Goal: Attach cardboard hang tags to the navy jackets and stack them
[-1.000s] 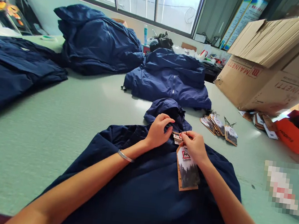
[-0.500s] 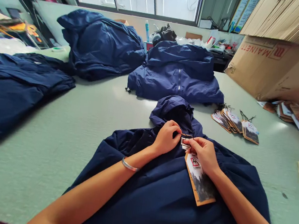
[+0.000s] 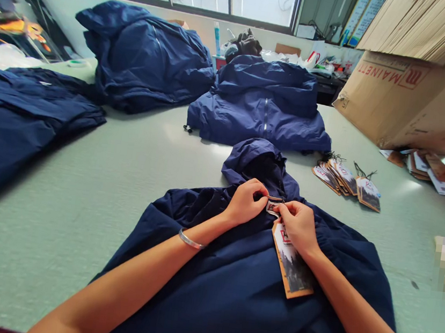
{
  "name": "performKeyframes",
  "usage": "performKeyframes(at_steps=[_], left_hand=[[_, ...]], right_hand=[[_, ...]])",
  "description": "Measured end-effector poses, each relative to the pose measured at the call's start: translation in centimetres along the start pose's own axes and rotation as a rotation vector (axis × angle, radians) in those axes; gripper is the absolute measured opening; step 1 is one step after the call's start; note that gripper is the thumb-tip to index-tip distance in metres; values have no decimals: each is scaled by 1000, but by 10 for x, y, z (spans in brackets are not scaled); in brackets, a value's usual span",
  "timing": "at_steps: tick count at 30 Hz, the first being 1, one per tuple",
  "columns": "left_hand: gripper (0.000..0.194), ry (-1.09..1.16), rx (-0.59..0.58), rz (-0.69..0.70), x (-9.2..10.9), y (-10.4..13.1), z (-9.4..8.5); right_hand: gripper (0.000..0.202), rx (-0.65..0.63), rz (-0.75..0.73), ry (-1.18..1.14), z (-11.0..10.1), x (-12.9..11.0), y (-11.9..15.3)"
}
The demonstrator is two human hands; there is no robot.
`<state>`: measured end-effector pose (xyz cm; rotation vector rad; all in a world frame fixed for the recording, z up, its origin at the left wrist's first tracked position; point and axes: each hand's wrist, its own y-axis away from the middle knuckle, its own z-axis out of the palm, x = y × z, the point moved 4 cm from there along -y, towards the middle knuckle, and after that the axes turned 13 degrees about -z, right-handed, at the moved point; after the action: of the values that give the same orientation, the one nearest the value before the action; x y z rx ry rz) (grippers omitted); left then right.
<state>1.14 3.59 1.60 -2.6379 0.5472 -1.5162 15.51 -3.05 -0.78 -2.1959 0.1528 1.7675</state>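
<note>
The left hand is pinching, fingers drawn together, at the inside collar of a navy hooded jacket, which is lying on the desk. The right hand is bringing its fingers closed on the edge of the white neck label; whether they are also gripping a cord is too small to tell. The work appears to be at the label, the position calling for a fine fingertip hold. A hang tag is hanging below the right hand, showing a red-outlined logo and a dark forest print; its lettering is not legible. Similar tags are lying to the right. The cardboard box is displaying "MAINETTI" upside down, in red.
</note>
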Motion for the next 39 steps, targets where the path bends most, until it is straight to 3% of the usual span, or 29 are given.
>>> performKeyframes(at_steps=[7, 18, 25, 28, 33, 39], left_hand=[[21, 57, -50, -175, -11, -9, 2], [21, -112, -119, -49, -14, -12, 6], [19, -246, -185, 35, -5, -11, 9], [19, -308, -145, 78, -2, -9, 8], [21, -325, 19, 161, 4, -8, -2], [25, -336, 186, 334, 32, -10, -24]], right_hand=[[23, -13, -10, 45, 1, 3, -2], [21, -15, -28, 58, 0, 1, -3], [23, -21, -31, 47, 0, 3, -3], [24, -38, -30, 40, 0, 2, -3], [31, -60, -91, 42, -3, -8, -1], [28, -24, -431, 348, -11, -43, -15]])
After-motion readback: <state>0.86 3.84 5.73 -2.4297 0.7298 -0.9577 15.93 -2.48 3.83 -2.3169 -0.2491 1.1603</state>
